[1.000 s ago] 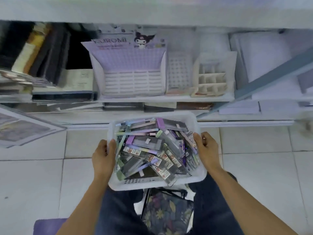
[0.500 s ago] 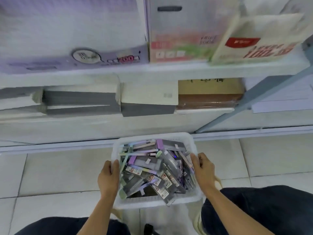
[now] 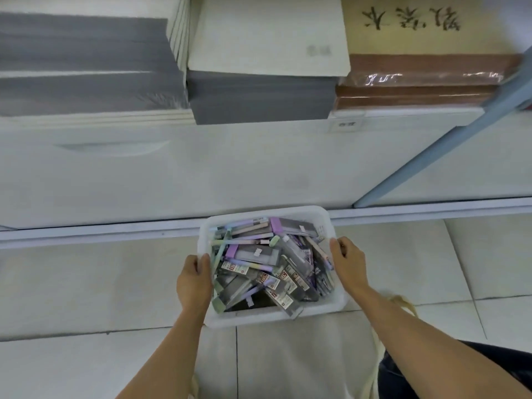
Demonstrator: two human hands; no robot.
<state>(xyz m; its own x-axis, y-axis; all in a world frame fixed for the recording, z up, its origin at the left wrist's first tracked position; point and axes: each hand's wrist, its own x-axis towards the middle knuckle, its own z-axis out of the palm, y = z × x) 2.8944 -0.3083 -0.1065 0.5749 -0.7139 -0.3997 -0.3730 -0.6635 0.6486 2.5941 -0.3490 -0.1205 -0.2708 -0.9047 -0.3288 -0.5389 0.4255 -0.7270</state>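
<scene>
A white plastic basket (image 3: pixel 267 317) is held above the tiled floor, close to the base of a white shelf unit. It is filled with several packaged pens (image 3: pixel 259 269) in grey, purple and pastel wrappers. My left hand (image 3: pixel 193 279) grips the basket's left rim, thumb over the edge. My right hand (image 3: pixel 348 262) grips the right rim the same way. Both forearms reach in from the bottom of the view.
Stacks of grey notebooks (image 3: pixel 86 64), a grey pile under a cream cover (image 3: pixel 264 93) and brown wrapped books (image 3: pixel 417 82) lie on the shelf above a white drawer front (image 3: pixel 201 168). A blue-grey strut (image 3: pixel 449 145) slants at the right. My dark trouser leg (image 3: pixel 489 367) shows bottom right.
The view dropped from the upper shelves to the lowest shelf and moved nearer to it. Both hands kept their grip on the basket, which now hangs over the floor instead of my lap.
</scene>
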